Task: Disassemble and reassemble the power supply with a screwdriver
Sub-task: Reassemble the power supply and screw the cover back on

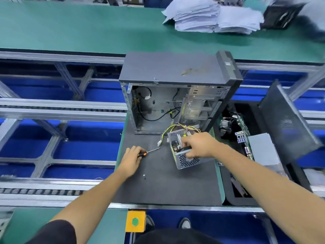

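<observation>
While the power supply (187, 152) lies tilted on the dark mat (158, 187), just in front of the open computer case (175, 95) at its 6 o'clock, the right hand (198, 145) grips its top edge with curled fingers; yellow and black cables (169, 129) trail from the unit toward the case; at the supply's 9 o'clock the left hand (131, 160) rests on the mat, fingers closed round the orange-and-black screwdriver (147, 152), its shaft pointing toward 2 o'clock; two small screws (144, 176) lie at the hand's 5 o'clock.
</observation>
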